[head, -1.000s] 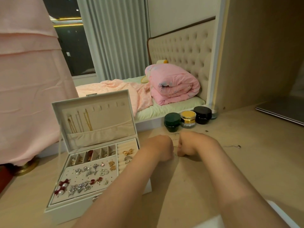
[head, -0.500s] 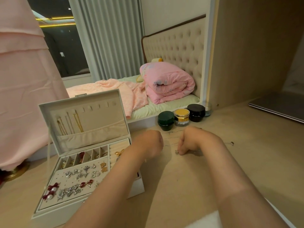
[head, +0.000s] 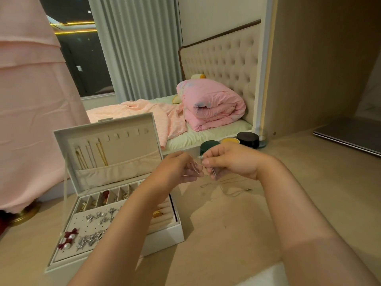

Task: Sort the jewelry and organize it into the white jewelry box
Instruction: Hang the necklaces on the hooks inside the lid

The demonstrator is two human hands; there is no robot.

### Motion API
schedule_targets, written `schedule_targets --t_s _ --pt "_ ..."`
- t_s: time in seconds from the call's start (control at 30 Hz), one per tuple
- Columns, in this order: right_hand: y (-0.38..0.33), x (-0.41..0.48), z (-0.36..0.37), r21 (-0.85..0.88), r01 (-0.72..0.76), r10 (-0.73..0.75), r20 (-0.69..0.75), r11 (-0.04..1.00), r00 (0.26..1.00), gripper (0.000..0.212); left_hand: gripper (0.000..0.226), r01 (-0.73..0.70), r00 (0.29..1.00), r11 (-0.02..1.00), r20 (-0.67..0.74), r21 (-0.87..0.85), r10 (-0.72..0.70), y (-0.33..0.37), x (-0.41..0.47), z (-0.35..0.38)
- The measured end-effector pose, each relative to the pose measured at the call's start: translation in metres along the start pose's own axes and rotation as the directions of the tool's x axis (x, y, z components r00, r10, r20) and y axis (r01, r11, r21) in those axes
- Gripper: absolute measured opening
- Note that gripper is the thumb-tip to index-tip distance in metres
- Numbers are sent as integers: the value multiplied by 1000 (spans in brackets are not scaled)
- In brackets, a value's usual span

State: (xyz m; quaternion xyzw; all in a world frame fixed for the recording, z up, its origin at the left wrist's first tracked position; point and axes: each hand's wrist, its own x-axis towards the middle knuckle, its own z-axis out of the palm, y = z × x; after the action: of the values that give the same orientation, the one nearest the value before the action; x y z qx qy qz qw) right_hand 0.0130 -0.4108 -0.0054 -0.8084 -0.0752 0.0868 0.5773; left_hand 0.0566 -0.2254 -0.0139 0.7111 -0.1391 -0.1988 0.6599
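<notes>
- white jewelry box (head: pixel 167 238): one, lid up, left of both hands; two red bow earrings (head: pixel 68 239) inside
- left hand (head: pixel 177 170), right hand (head: pixel 231 162): fingertips meeting, both pinching one silver chain (head: pixel 213 174) (above the table (head: pixel 226 234))
- three jars (head: pixel 247 139) behind right hand

This is a bedroom in a home. Beyond the left hand (head: pixel 177 170) and right hand (head: pixel 232 162), which pinch a thin chain (head: pixel 214 174) over a pale wooden desk (head: pixel 226 228), lies a bed (head: pixel 206 135) with a tufted headboard (head: pixel 222 65) and a rolled pink duvet (head: pixel 210 104). Farther back to the left, pleated curtains (head: pixel 134 48) hang beside a dark window (head: pixel 86 65). Cosmetic jars (head: pixel 247 139) stand just behind the hands, an open white jewelry box (head: pixel 115 141) sits to their left, and a closed laptop (head: pixel 350 133) lies well off to the right.
</notes>
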Motion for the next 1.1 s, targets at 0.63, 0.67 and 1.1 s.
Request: schedule_targets --t_s 0.63,0.67,1.1 --pt "-106 17 128 220 91 -73 -87 971 993 5 16 -211 977 950 -47 -230 206 35 -116 -134" --pt "-107 21 134 186 67 -55 -68 980 996 4 16 -208 977 961 -78 -184 197 32 -119 -143" --pt "-102 50 163 -421 -55 34 -58 905 998 9 15 -85 965 915 -197 393 174 10 -116 -199"
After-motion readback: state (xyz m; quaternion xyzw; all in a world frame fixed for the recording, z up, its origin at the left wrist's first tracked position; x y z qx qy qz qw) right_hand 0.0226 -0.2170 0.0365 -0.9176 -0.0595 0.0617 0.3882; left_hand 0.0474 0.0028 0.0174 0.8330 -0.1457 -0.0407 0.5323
